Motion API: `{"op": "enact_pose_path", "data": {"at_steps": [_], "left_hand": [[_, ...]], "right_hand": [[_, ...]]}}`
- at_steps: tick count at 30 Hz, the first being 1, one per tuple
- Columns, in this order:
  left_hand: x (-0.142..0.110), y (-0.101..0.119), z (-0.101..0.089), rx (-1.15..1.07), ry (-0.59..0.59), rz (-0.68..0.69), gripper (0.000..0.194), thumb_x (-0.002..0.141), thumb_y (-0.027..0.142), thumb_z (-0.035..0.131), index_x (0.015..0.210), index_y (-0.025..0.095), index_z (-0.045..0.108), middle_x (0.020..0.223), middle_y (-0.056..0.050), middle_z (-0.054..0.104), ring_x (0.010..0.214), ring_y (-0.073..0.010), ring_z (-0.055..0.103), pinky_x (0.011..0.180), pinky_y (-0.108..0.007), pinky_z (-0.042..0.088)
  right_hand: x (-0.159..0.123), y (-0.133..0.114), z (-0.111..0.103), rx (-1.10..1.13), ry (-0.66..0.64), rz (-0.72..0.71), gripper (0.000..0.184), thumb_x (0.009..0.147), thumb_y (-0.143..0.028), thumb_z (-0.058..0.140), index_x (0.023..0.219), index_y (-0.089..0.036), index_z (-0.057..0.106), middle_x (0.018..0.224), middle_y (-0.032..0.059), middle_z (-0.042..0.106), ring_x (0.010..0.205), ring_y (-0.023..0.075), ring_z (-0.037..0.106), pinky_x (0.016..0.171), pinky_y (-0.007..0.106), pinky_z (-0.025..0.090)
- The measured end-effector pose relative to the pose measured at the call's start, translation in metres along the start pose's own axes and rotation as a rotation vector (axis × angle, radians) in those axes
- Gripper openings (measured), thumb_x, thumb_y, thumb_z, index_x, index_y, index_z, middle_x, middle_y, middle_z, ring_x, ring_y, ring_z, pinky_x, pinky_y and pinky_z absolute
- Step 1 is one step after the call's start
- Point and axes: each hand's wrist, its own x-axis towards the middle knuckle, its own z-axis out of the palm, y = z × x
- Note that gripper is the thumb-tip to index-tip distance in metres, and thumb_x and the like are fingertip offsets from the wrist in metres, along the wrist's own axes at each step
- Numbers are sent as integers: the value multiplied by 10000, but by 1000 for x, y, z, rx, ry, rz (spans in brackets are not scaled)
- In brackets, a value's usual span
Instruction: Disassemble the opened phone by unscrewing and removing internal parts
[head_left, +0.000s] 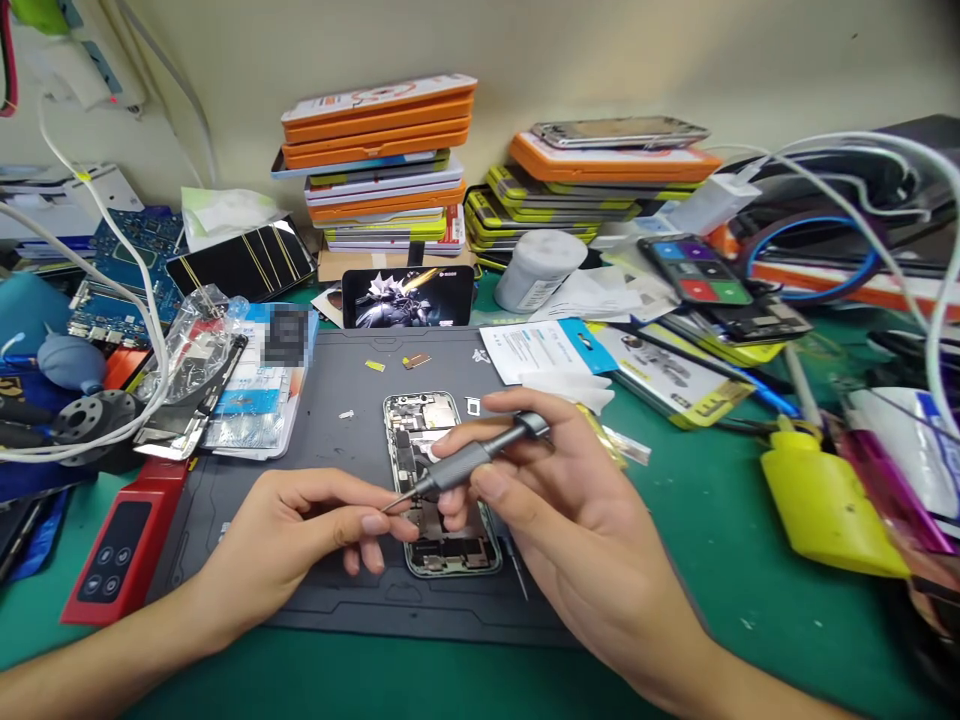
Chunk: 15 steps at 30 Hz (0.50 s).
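Note:
A dark grey precision screwdriver [469, 458] lies across my right hand [581, 500], its fingers and thumb closed on the handle. Its thin shaft points left and down to my left hand [300, 530], where finger and thumb pinch the tip; whether a screw sits there is too small to tell. Behind and below both hands is an opened smartphone [450, 555] with its inner parts bare, partly hidden by the fingers. It rests on a dark grey work mat [337, 600]. A second thin screwdriver [517, 572] lies at the phone's right edge.
Small flex parts [417, 360] and a SIM tray [472, 406] lie on the mat. A phone playing video [409, 297] stands behind it, before stacked orange boxes [379, 130]. A red device [124, 550] is left; a yellow bottle [829, 505] and cables are right.

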Motion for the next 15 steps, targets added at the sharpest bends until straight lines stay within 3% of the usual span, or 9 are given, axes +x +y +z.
{"op": "enact_pose_path", "data": {"at_steps": [9, 12, 15], "left_hand": [[-1, 1, 1, 33, -10, -36, 125, 894, 275, 875, 1011, 242, 903, 947, -80, 874, 645, -101, 713, 608, -157, 583], [-2, 0, 0, 61, -7, -28, 191, 924, 356, 863, 1069, 234, 886, 972, -76, 870, 676, -109, 705, 644, -184, 592], [-2, -2, -1, 77, 19, 14, 301, 978, 491, 799, 994, 195, 852, 840, -50, 819, 653, -112, 665, 637, -202, 566]], "right_hand": [[5, -2, -4, 41, -6, 53, 252, 1032, -282, 739, 1252, -333, 627, 1077, 7, 796, 755, 139, 777, 689, 271, 689], [8, -7, -7, 64, 14, 41, 263, 1020, -286, 750, 1257, -329, 647, 1058, 3, 790, 720, 132, 753, 663, 263, 676], [10, -10, -9, -33, 85, -53, 331, 1029, -323, 742, 1341, -354, 637, 1032, -1, 775, 683, 135, 723, 635, 266, 669]]}}
